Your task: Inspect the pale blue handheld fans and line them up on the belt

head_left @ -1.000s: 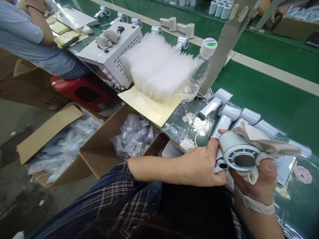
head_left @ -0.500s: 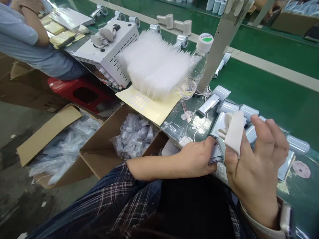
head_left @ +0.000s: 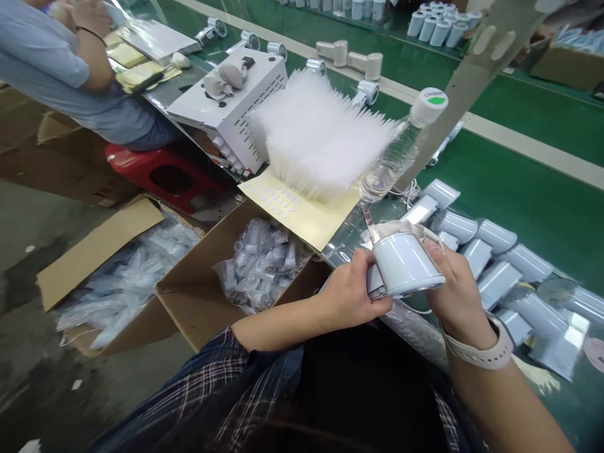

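In front of my body a glossy light-blue plastic housing (head_left: 406, 263), a wide cylinder with a short handle, is tilted over the bench edge. My left hand (head_left: 350, 290) is closed round its handle end. My right hand (head_left: 457, 288) is closed at the far side of the cylinder, its fingertips partly hidden behind it. A whitish cloth (head_left: 399, 228) shows along the housing's upper rim, by the right fingers. More light-blue housings (head_left: 497, 283) lie in rows on the green bench beside my right hand.
A bundle of white bristle-like strips (head_left: 321, 135) sits on a yellow sheet (head_left: 325, 220), near a tilted clear bottle (head_left: 391, 157) and a metal post (head_left: 467, 82). Cartons (head_left: 189, 302) of bagged parts stand below left. A white box (head_left: 226, 94) and a seated co-worker (head_left: 94, 82) are further left.
The housing has come up into view and turned its rounded side towards me. My right hand has moved left and down from above the bench, bringing the white cloth to it.
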Tool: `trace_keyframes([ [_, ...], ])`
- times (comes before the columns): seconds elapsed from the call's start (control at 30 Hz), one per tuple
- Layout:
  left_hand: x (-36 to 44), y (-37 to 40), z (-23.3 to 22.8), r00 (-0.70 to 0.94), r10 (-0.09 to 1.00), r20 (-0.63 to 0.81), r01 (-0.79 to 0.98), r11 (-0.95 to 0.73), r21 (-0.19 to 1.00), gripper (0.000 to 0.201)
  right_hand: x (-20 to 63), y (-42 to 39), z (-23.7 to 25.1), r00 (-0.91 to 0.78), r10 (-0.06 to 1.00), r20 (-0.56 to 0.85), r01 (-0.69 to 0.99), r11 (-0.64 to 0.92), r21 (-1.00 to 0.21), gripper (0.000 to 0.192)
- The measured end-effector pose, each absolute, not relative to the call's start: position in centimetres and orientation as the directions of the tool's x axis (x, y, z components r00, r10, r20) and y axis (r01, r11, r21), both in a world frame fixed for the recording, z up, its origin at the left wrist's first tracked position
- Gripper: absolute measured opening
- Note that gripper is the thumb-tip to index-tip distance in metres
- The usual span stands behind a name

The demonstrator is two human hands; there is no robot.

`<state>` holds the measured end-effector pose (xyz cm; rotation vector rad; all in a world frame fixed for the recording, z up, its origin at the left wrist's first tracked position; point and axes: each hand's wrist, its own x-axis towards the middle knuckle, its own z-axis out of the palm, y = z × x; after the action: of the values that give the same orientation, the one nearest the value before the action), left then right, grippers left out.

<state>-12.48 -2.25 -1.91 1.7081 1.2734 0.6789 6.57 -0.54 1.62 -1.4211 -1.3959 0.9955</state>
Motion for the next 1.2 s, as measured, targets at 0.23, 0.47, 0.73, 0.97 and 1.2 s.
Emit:
trace_keyframes([
  [0.23, -14.6, -1.3, -1.8, 0.219, 0.975, -0.034, 0.394, -0.057, 0.917, 0.06, 6.0, 2.2, 5.1, 0.25, 0.949, 0.191, 0.443, 0.064, -0.894, 0.044],
  [0.47, -13.9, -1.1, -2.5, 0.24, 0.968, -0.067, 0.377, -0.029, 0.926, 0.064, 6.3, -2.4, 5.7, 0.157, 0.933, 0.324, 0.587, 0.176, -0.79, 0.034],
  [0.73, -11.8, -1.3, -1.7, 0.309, 0.944, -0.113, 0.3, 0.015, 0.954, 0.059, 4.7, -3.3, 3.7, 0.066, 0.976, 0.207, 0.093, 0.2, -0.975, 0.034],
  [0.97, -10.7, -2.0, -2.0, 0.316, 0.934, -0.168, 0.408, 0.026, 0.913, 0.064, 5.4, -2.2, 2.2, -0.043, 0.998, 0.036, -0.142, 0.03, -0.989, 0.071],
  [1.2, -9.7, -2.5, -1.8, 0.334, 0.924, -0.184, 0.366, 0.052, 0.929, 0.061, 4.5, -3.2, 2.7, 0.101, 0.965, 0.241, 0.186, 0.219, -0.958, 0.049],
])
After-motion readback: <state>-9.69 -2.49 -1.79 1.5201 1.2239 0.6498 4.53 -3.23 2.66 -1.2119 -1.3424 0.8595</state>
